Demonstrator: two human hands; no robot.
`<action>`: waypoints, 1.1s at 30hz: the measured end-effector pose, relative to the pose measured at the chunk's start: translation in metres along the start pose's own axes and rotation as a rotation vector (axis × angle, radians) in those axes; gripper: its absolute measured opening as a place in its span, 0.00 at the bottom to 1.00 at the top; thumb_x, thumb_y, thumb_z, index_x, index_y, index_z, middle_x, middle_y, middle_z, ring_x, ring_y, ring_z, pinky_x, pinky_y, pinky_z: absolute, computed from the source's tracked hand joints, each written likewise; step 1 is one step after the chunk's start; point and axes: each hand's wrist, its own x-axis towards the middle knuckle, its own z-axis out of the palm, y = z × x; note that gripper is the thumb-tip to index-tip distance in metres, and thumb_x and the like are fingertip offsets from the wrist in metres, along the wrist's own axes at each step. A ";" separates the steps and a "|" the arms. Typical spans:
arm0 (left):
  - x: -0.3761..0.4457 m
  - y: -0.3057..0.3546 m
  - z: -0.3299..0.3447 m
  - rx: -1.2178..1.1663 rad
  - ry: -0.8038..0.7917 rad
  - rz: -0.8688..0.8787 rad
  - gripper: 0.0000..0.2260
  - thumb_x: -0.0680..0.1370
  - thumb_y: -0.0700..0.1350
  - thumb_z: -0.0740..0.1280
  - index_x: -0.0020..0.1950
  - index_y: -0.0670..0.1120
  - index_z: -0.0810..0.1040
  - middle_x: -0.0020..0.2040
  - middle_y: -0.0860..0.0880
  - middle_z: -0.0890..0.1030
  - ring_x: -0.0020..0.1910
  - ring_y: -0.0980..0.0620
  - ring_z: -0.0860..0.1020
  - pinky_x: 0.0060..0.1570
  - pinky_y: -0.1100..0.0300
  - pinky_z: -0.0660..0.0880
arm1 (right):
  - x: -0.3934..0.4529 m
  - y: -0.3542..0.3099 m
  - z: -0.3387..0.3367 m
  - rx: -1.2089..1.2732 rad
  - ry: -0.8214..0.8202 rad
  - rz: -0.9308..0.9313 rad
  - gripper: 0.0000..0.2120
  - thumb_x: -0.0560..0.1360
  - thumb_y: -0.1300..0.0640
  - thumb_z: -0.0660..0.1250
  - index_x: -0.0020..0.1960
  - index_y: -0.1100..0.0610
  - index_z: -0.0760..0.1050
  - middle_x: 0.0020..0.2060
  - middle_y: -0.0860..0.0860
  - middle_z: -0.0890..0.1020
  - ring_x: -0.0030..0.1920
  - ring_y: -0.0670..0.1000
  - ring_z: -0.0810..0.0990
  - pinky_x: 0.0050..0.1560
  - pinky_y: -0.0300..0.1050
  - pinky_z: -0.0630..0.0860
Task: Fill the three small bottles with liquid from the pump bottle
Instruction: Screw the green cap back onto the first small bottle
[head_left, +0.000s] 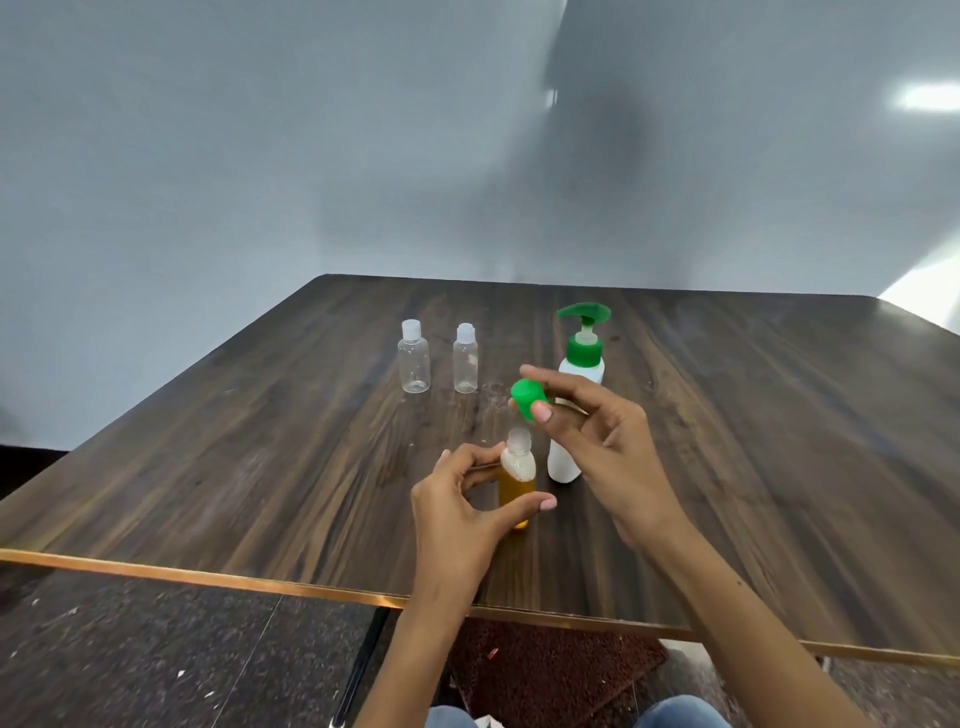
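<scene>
Small bottle (517, 480) with amber-yellow liquid: my left hand (462, 512) holds it, thumb across the front of the lower body, fingers curled round the far side. Long axis close to upright, neck leaning slightly away from me and to the right; open mouth points up. Liquid fills the lower body; the shoulder looks whitish. Whether its base touches the table (208, 467) I cannot tell; my thumb and palm cover that part.

Green cap (529, 398): pinched between thumb and forefinger of my right hand (608, 447), just above and slightly right of the held bottle's mouth, apart from it. Remaining fingers loosely curled.

Pump bottle (576, 395): white body, green collar and green pump head, standing upright just right of and behind the held bottle, partly hidden by my right hand. Nozzle points left.

Two clear bottles, capped, both upright, behind and left of the held bottle, well apart from it: left one (414, 357), right one (465, 359), near each other, not touching. Both look empty.

Surface: dark wood-grain table with a copper-coloured strip along the near edge. Plain grey-white wall (260, 156) behind it, with a soft shadow and a bright light patch at upper right. Below the near edge, dark speckled floor (156, 654) and a reddish mat (550, 670).
</scene>
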 end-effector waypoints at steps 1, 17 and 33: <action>0.000 0.000 0.000 -0.004 0.002 0.003 0.22 0.57 0.54 0.82 0.47 0.50 0.81 0.49 0.64 0.83 0.48 0.66 0.81 0.64 0.41 0.72 | 0.000 0.002 0.000 0.018 -0.019 0.011 0.14 0.73 0.66 0.67 0.59 0.61 0.77 0.54 0.51 0.82 0.56 0.50 0.80 0.56 0.42 0.76; 0.003 -0.002 -0.002 -0.027 -0.009 0.020 0.20 0.57 0.55 0.81 0.44 0.56 0.80 0.46 0.61 0.83 0.46 0.63 0.82 0.64 0.38 0.70 | 0.003 0.004 -0.004 -0.486 -0.094 -0.088 0.13 0.67 0.52 0.76 0.47 0.52 0.75 0.48 0.40 0.81 0.52 0.45 0.80 0.52 0.42 0.78; 0.004 -0.003 0.000 -0.047 -0.013 -0.024 0.23 0.56 0.56 0.82 0.45 0.49 0.82 0.48 0.62 0.84 0.47 0.64 0.82 0.65 0.39 0.70 | 0.014 -0.014 -0.023 -0.652 -0.362 -0.253 0.12 0.73 0.63 0.70 0.56 0.55 0.81 0.54 0.44 0.82 0.57 0.41 0.78 0.58 0.39 0.75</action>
